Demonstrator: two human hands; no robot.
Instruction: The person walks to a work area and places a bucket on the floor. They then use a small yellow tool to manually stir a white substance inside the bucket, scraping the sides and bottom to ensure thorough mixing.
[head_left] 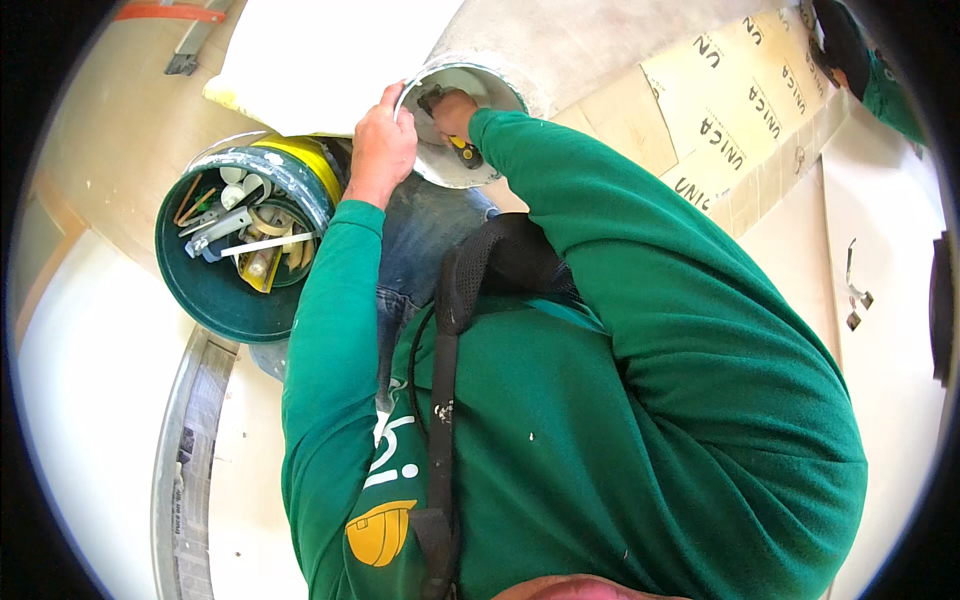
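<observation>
A white bucket point(497, 93) is tilted with its mouth toward me, its inside smeared with grey residue. My left hand point(385, 148) is closed on the bucket's left rim. Inside the mouth, my right hand point(455, 112) is closed around a hand tool with a black-and-yellow handle point(465, 152). The tool's working end is not clear enough to name its kind. To the left of my left forearm stands a dark green bucket point(172, 265) holding several tools, among them a grey-handled one point(218, 230) and a yellow one point(256, 275).
Printed cardboard sheeting point(735, 120) covers the floor at the right. A large white panel point(320, 60) is beyond the buckets. A long metal strip point(180, 470) runs along the lower left. At the upper right edge a green sleeve point(893, 100) is partly visible.
</observation>
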